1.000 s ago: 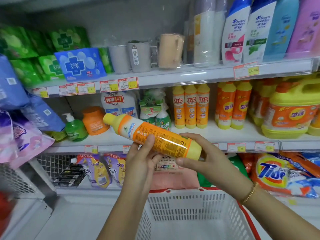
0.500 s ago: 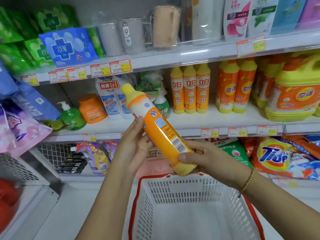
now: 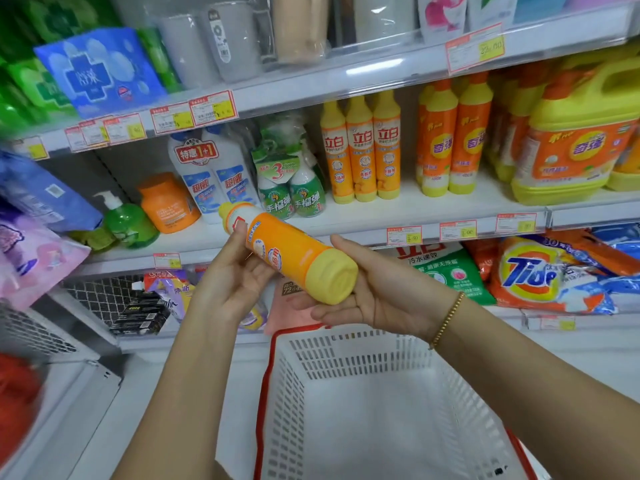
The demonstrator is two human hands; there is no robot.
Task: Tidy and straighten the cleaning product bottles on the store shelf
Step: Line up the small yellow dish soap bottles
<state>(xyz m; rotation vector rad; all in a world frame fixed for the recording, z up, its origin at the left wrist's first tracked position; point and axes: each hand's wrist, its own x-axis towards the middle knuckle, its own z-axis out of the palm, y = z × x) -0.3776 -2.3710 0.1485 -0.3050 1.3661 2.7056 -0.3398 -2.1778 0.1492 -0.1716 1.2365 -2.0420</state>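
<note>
Both hands, left (image 3: 235, 282) and right (image 3: 377, 299), cradled one bottle (image 3: 291, 254) on its side (base toward the camera) below the shelf (image 3: 433, 211); it awaited restocking beside the three upright matching bottles (image 3: 362, 150).

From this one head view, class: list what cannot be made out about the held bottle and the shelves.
- Bottle: label mostly turned away; left hand covers part.
- Price tags: print too small.
- Top-shelf bottles: cut off by the top edge.
- Red object, lower left: blurred.
</note>
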